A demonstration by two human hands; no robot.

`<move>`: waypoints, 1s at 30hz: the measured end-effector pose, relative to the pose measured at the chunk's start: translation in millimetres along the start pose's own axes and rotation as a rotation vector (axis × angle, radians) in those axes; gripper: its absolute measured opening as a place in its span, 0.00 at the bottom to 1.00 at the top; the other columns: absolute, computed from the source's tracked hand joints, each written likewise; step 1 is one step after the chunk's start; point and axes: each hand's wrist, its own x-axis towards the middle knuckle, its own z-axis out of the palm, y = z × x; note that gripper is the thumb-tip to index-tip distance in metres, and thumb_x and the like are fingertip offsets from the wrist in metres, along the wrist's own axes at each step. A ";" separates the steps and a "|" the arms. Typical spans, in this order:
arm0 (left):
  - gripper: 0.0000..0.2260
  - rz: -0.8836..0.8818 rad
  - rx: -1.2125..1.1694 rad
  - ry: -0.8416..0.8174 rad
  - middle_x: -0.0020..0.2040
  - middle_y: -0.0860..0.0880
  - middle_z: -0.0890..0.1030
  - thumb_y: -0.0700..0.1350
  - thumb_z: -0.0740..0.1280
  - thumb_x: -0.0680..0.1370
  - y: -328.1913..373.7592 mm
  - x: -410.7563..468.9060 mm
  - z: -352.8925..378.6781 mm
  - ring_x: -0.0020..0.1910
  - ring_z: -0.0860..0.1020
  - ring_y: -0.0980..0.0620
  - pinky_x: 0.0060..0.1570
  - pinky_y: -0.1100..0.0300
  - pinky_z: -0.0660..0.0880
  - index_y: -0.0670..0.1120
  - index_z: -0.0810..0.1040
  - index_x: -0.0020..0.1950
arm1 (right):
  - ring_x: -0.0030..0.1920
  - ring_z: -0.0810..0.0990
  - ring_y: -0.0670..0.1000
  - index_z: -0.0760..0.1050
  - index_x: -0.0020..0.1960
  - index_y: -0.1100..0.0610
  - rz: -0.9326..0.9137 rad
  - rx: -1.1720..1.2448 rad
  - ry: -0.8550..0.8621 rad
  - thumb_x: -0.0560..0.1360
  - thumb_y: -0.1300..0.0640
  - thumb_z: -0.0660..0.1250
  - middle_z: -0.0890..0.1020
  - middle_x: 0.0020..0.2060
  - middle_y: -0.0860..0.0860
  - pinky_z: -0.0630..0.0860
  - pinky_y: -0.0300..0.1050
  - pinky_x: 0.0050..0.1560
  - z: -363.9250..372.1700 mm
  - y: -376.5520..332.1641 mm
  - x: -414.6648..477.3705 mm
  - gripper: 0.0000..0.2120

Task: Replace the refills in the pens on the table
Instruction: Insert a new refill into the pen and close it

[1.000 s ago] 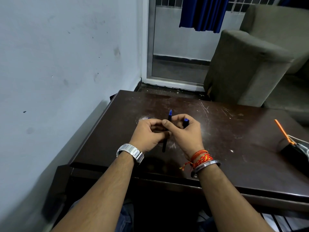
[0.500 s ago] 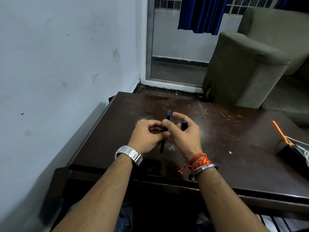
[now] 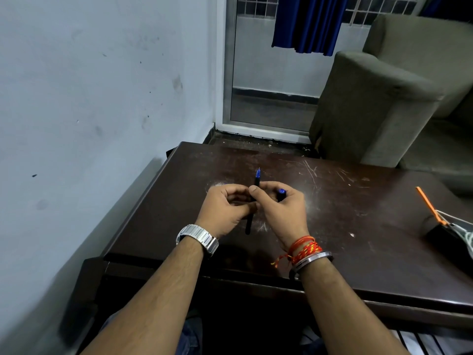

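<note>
Both hands meet above the dark brown table [image 3: 345, 252]. Between them stands a black pen [image 3: 248, 224] with a blue tip pointing away from me. My left hand [image 3: 225, 210] has its fingers curled round the pen's middle. My right hand [image 3: 281, 208] pinches the same pen with thumb and forefinger just above that. A second black piece with a blue end [image 3: 281, 192] pokes out of my right hand's curled fingers. The pen's middle is hidden by the fingers.
An orange stick [image 3: 426, 203] leans on a black object with white cords [image 3: 450, 234] at the table's right edge. A grey armchair [image 3: 371, 111] stands beyond the table. A white wall [image 3: 89, 124] runs close along the left.
The hands and pen keep almost the same pose. The view has shifted slightly and the grip has barely moved.
</note>
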 end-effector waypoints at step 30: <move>0.15 0.047 0.050 -0.001 0.41 0.52 0.87 0.40 0.81 0.63 -3.7 0.8 -0.5 0.41 0.85 0.54 0.41 0.61 0.80 0.57 0.85 0.43 | 0.33 0.82 0.44 0.83 0.39 0.51 0.007 0.011 0.006 0.69 0.51 0.78 0.82 0.28 0.43 0.78 0.41 0.36 0.6 -5.1 -2.9 0.06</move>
